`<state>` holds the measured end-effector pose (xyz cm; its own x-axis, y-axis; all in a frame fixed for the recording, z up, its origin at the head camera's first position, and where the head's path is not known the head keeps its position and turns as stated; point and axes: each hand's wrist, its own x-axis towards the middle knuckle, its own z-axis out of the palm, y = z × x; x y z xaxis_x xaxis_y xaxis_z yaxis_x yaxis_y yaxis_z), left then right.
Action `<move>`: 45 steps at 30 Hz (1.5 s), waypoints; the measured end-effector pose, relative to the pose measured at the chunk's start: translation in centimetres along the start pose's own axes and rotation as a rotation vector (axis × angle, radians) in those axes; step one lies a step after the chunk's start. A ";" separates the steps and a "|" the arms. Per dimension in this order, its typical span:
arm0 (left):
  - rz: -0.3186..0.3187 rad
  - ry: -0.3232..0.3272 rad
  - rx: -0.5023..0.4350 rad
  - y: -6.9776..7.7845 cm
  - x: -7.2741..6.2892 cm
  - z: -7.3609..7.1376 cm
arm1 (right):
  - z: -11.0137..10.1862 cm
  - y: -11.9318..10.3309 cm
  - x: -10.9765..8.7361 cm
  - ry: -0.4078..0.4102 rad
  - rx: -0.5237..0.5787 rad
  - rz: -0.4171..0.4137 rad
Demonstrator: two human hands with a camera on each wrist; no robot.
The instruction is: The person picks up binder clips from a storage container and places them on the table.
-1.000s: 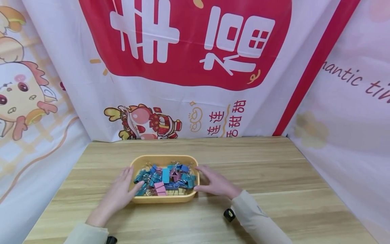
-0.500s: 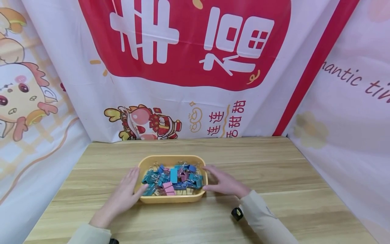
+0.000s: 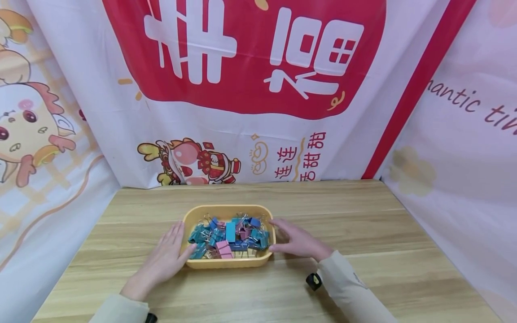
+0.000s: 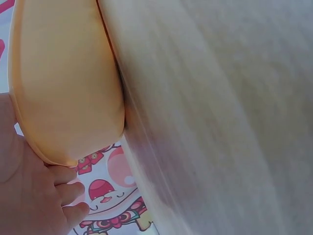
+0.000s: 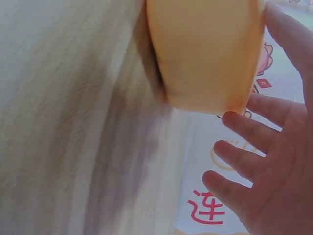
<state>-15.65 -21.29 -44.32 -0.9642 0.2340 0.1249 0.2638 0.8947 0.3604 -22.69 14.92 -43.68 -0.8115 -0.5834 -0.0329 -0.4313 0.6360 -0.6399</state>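
A yellow plastic tray [image 3: 230, 264] sits on the wooden table, a little left of centre. It holds a heap of binder clips [image 3: 230, 232] in teal, blue, pink, purple and cream with wire handles. My left hand [image 3: 164, 258] lies along the tray's left end, fingers extended by the wall and thumb over the front left rim. Against the right end is my right hand [image 3: 298, 242], its thumb and forefinger spread at the rim. In the right wrist view the other fingers [image 5: 244, 159] are spread out, away from the tray wall [image 5: 208, 54].
The wooden table [image 3: 343, 215] runs back to a white printed cloth [image 3: 262, 107] with red lettering. More printed cloth hangs along both sides. A small black object [image 3: 313, 281] is at the right sleeve, and another dark piece [image 3: 151, 318] at the left sleeve.
Between one second and half a second ago, the tray slid slightly right with both hands at its ends. Since then tray and hands have stayed in place.
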 end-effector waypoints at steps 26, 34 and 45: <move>0.004 0.003 0.075 0.0 0.1 0.0 | 1.0 -6.6 5.1 0.098 0.040 0.000; 0.003 0.004 0.077 0.0 0.1 0.0 | 3.1 -7.0 6.0 0.068 0.135 0.034; 0.002 -0.004 0.085 0.1 0.1 -0.1 | 4.4 -7.5 6.6 0.140 0.176 -0.012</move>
<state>-15.69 -21.19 -44.21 -0.9638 0.2372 0.1220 0.2627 0.9232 0.2806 -23.05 4.10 -42.46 -0.8589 -0.5067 0.0746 -0.3755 0.5241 -0.7644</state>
